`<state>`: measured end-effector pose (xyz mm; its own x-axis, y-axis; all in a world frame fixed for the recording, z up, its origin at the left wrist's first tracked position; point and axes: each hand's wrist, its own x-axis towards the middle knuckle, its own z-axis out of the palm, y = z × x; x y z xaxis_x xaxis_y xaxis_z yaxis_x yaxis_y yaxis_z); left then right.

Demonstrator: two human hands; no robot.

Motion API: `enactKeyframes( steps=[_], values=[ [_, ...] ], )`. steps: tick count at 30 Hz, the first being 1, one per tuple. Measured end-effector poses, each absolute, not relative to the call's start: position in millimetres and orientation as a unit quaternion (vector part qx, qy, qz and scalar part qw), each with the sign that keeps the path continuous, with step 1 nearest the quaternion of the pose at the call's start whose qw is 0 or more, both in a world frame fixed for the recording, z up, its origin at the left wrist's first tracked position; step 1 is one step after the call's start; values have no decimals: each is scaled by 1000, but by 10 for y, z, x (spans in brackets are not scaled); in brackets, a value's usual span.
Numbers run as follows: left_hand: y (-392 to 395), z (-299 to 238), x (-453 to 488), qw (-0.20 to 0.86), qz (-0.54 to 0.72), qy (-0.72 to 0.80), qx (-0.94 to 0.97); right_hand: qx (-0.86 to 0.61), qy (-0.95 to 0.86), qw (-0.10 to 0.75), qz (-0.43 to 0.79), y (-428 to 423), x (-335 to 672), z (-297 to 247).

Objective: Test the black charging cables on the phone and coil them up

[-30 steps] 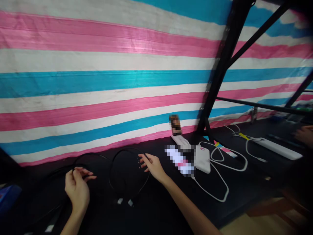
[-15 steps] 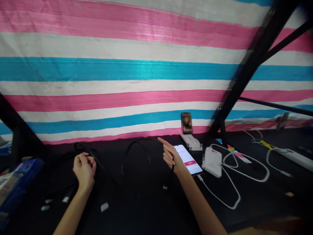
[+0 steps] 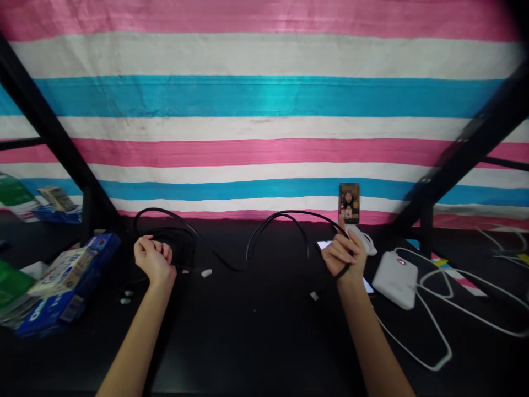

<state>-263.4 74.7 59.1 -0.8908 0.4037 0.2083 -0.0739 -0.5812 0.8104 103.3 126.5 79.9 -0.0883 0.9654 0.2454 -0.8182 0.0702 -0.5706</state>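
Note:
A long black cable lies in loops on the black table and arches up between my hands. My left hand is closed at the left coil, where a loop runs down to its curled fingers; the grip itself is mostly hidden. My right hand has its fingers wrapped round the cable, with the index finger pointing up. From that hand the cable runs down to an end near a small white piece. Partly behind my right hand lies a lit phone.
Right of my right hand are a white power bank and white cords. A small screen stands behind. Blue packaging with a cream box lies left. White scraps dot the table. Dark frame bars slant before the striped sheet.
The view has swung left, so more packaging shows. My right hand has risen and now covers part of the phone. The cable arches higher and wider between my hands.

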Motion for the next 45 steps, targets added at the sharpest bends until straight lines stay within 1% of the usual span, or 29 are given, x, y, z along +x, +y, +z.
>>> enactKeyframes(
  steps=[2, 4, 7, 11, 13, 14, 16, 19, 21, 24, 27, 30, 33, 34, 36, 40, 42, 45],
  values=[
    [731, 619, -2590, 134, 858, 437, 233, -203, -372, 605, 674, 1238, 953, 800],
    [724, 625, -2497, 161, 828, 446, 299, -271, -426, 533, 679, 1221, 829, 770],
    [730, 592, -2353, 275, 745, 466, 391, -340, -480, 476, 654, 1234, 662, 678],
    [753, 506, -2259, 460, 577, 496, 458, -445, -555, 442, 546, 1300, 577, 523],
    [760, 449, -2228, 492, 500, 526, 481, -471, -590, 421, 503, 1319, 540, 453],
    [762, 415, -2209, 481, 475, 543, 498, -473, -603, 413, 491, 1318, 511, 422],
    [764, 341, -2164, 410, 449, 578, 544, -461, -623, 400, 489, 1295, 429, 367],
    [772, 247, -2094, 296, 429, 604, 603, -430, -638, 371, 521, 1237, 299, 311],
    [786, 224, -2065, 263, 431, 598, 622, -410, -629, 362, 553, 1211, 248, 295],
    [810, 267, -2064, 265, 477, 562, 622, -414, -593, 390, 570, 1224, 254, 300],
    [812, 378, -2135, 305, 550, 530, 569, -442, -533, 462, 555, 1300, 343, 331],
    [774, 539, -2303, 349, 645, 491, 469, -409, -457, 585, 531, 1410, 507, 401],
    [696, 726, -2554, 389, 745, 393, 373, -310, -373, 735, 474, 1514, 754, 502],
    [663, 781, -2645, 394, 772, 360, 345, -290, -343, 771, 451, 1543, 851, 532],
    [597, 861, -2810, 395, 817, 303, 289, -283, -282, 817, 416, 1590, 1048, 567],
    [513, 882, -2980, 403, 863, 206, 223, -281, -185, 849, 408, 1666, 1324, 530],
    [514, 858, -2959, 424, 861, 180, 213, -280, -177, 842, 426, 1690, 1355, 499],
    [550, 831, -2846, 461, 844, 174, 213, -299, -214, 806, 464, 1685, 1293, 506]
  ],
)
